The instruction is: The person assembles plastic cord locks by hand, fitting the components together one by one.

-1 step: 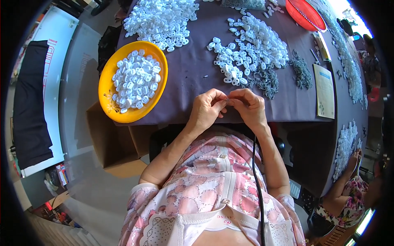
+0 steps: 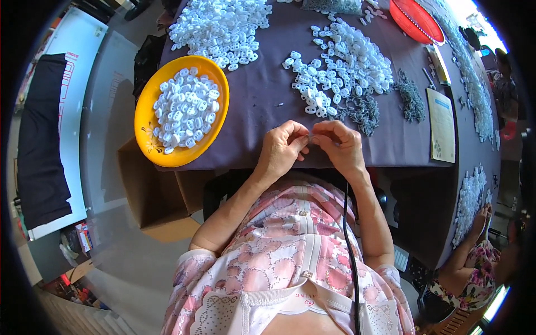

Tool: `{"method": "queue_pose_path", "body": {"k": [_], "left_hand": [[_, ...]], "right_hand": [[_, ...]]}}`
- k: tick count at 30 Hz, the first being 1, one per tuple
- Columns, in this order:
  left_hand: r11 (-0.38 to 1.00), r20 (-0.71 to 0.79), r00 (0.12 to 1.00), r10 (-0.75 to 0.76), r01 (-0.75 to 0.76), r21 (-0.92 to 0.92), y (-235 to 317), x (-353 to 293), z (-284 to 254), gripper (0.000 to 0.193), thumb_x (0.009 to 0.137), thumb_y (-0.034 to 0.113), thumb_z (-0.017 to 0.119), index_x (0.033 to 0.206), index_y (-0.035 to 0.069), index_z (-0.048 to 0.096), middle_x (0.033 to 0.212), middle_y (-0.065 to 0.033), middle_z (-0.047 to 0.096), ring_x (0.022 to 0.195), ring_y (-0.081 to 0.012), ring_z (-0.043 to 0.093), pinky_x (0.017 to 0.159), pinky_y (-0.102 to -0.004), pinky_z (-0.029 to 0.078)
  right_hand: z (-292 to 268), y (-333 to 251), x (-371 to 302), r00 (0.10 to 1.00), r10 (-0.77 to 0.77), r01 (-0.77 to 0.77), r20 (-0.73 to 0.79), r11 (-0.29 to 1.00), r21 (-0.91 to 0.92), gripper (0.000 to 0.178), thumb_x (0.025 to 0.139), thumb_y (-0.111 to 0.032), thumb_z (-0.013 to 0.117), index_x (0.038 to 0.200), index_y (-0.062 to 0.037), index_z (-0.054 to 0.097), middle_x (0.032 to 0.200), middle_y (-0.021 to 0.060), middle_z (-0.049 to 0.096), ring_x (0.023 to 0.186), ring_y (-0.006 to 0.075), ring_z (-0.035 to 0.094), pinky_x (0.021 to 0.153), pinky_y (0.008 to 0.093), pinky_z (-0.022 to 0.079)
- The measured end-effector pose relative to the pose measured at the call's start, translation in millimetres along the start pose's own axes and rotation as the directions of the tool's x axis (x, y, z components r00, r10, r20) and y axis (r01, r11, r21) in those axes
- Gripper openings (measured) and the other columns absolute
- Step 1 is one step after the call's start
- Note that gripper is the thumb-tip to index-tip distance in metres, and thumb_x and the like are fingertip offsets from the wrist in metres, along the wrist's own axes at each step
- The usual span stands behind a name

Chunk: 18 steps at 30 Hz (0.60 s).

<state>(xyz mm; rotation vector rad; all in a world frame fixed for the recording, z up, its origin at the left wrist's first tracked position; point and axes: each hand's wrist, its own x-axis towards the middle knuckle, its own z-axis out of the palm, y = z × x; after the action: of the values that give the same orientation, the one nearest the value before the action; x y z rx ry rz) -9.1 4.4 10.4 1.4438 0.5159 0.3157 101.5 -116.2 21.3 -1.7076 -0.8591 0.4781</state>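
Note:
My left hand [image 2: 283, 148] and my right hand [image 2: 339, 145] meet at the front edge of the purple-grey table [image 2: 262, 106]. Their fingertips pinch together on a tiny part [image 2: 310, 136] that the fingers almost hide. Just beyond the hands lie a pile of small white plastic pieces [image 2: 343, 61] and a heap of small grey parts [image 2: 363, 111]. To the left, a yellow plate [image 2: 149, 146] holds several more of the white pieces and overhangs the table edge.
Another white pile [image 2: 220, 25] lies at the far left, a red basket [image 2: 416, 19] at the far right, and a paper booklet [image 2: 441, 125] at the right. A cardboard box [image 2: 156, 195] stands below the plate. Another person's arm [image 2: 472, 251] works at lower right.

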Motion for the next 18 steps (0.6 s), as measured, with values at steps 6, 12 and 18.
{"method": "queue_pose_path", "body": {"k": [6,12,18], "left_hand": [[1.0,-0.033,0.999,-0.022,0.021,-0.021,1,0,-1,0.006,0.086,0.005,0.06,0.089,0.0,0.06,0.074,-0.0037,0.063,0.06,-0.0087,0.06,0.049,-0.0212,0.05],[0.999,-0.001,0.999,-0.047,0.047,0.017,6,0,1,0.005,0.087,0.003,0.059,0.09,-0.001,0.058,0.076,-0.0026,0.06,0.062,-0.0071,0.059,0.047,-0.0201,0.048],[0.998,-0.008,0.999,-0.049,0.048,-0.026,5,0,-3,0.004,0.087,0.002,0.06,0.09,0.0,0.058,0.074,-0.002,0.06,0.059,-0.0068,0.058,0.046,-0.0204,0.048]], "right_hand": [[-10,0,30,0.952,-0.276,0.181,-0.133,0.858,-0.482,0.013,0.077,-0.01,0.069,0.088,-0.0055,0.062,0.084,0.0094,0.058,0.07,0.0274,0.06,0.06,0.0339,0.047],[-2,2,37,0.954,-0.299,0.2,-0.013,0.669,-0.715,0.018,0.073,-0.017,0.071,0.085,-0.0067,0.062,0.083,0.0084,0.054,0.08,0.0275,0.055,0.068,0.0387,0.045],[0,-6,28,0.968,-0.251,0.211,-0.007,0.827,-0.521,0.013,0.074,-0.012,0.07,0.082,-0.0055,0.061,0.078,0.0082,0.058,0.072,0.0259,0.059,0.063,0.0356,0.047]]}}
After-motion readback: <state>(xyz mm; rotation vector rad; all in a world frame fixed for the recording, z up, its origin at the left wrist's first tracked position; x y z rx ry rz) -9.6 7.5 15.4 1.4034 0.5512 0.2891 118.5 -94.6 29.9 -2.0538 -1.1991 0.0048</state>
